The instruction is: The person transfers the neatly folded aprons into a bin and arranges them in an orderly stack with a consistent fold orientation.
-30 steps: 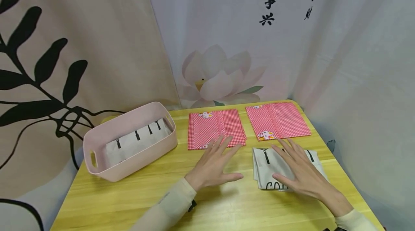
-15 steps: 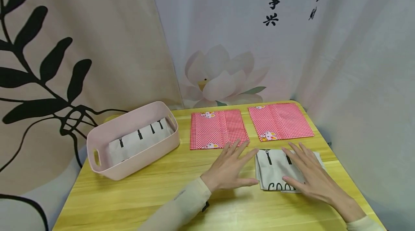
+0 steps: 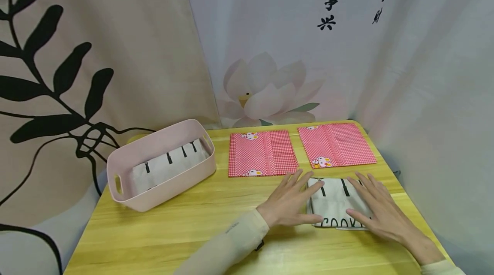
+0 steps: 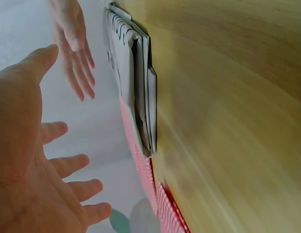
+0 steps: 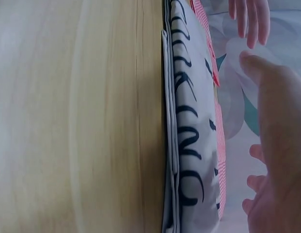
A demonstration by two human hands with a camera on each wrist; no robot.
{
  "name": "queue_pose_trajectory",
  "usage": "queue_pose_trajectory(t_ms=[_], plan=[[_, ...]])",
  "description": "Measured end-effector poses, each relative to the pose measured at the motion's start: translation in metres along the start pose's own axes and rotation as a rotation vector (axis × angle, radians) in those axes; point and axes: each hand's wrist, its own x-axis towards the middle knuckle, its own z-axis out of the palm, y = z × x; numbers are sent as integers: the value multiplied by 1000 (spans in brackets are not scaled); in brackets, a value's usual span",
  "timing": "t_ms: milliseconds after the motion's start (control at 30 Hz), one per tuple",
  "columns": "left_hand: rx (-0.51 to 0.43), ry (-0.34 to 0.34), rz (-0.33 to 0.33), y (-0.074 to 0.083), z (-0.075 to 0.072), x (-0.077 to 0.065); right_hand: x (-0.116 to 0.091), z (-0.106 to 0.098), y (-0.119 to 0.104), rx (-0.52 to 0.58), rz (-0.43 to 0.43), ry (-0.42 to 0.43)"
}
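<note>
A folded white cloth (image 3: 333,202) with black lettering and utensil prints lies on the table at the right front. In the left wrist view its folded layers (image 4: 140,92) show at the side. My left hand (image 3: 287,202) hovers over the cloth's left edge, fingers spread and straight. Over its right part is my right hand (image 3: 386,215), also with spread fingers, hiding some of the print. Both wrist views show a gap between the hands and the cloth (image 5: 194,121). Neither hand holds anything.
Two folded red-and-white checked cloths, a left one (image 3: 252,152) and a right one (image 3: 335,144), lie behind the white cloth. At the left stands a pink basket (image 3: 177,187) with a printed white cloth (image 3: 162,167) inside. Curtains hang behind the wooden table (image 3: 162,240).
My left hand has moved right, from beside the white cloth to its left edge. My right hand has shifted slightly right, showing more lettering. The view has turned slightly left.
</note>
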Motion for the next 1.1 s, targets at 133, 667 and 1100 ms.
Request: queue_pose_trajectory(t_ms=[133, 667, 1100], plan=[[12, 0, 4, 4, 4, 7, -1, 0, 5, 17, 12, -3], [45, -25, -20, 10, 20, 21, -5, 2, 27, 81, 75, -21], [56, -42, -57, 9, 31, 22, -8, 5, 39, 95, 151, -58]])
